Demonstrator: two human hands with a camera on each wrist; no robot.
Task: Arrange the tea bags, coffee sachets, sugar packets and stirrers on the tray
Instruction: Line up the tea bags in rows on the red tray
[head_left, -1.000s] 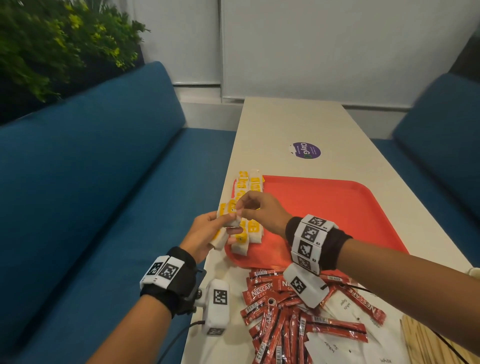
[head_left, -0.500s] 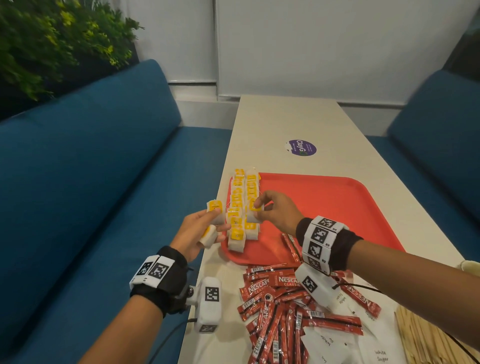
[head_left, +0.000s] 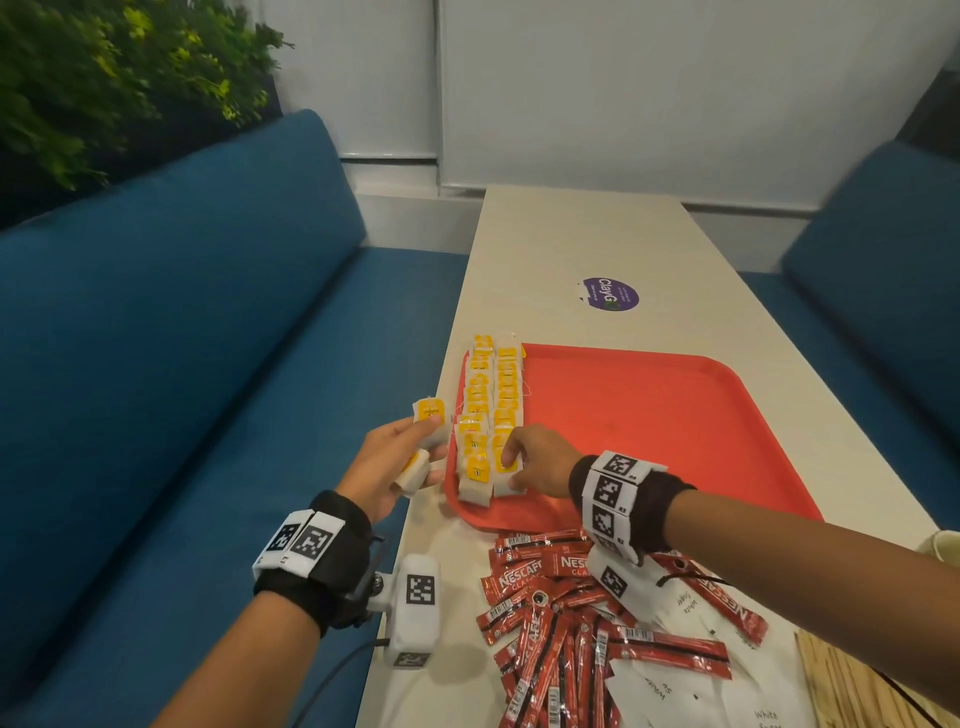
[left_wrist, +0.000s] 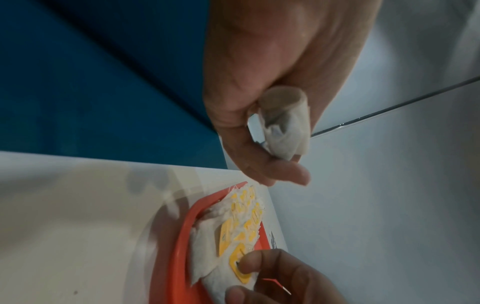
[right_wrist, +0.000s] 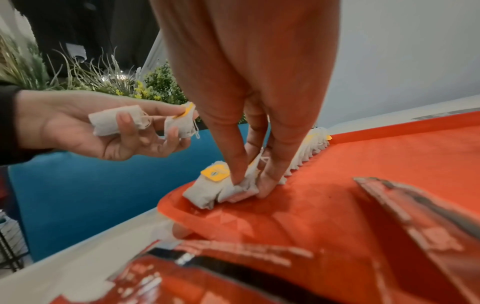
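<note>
A red tray lies on the table with two rows of yellow-tagged tea bags along its left edge. My right hand pinches a tea bag down at the near end of the right row, fingertips on the tray. My left hand hovers just left of the tray and holds two more tea bags: one pinched at the fingertips, one curled in the lower fingers. Red coffee sachets, white sugar packets and wooden stirrers lie near me on the table.
Blue sofas flank the narrow table on both sides. A purple sticker marks the table beyond the tray. A pale cup rim shows at the right edge. Most of the tray's red floor right of the rows is bare.
My right hand took a tea bag from my left hand and brought it down onto the near end of the right row. My left hand drew slightly left with two bags.
</note>
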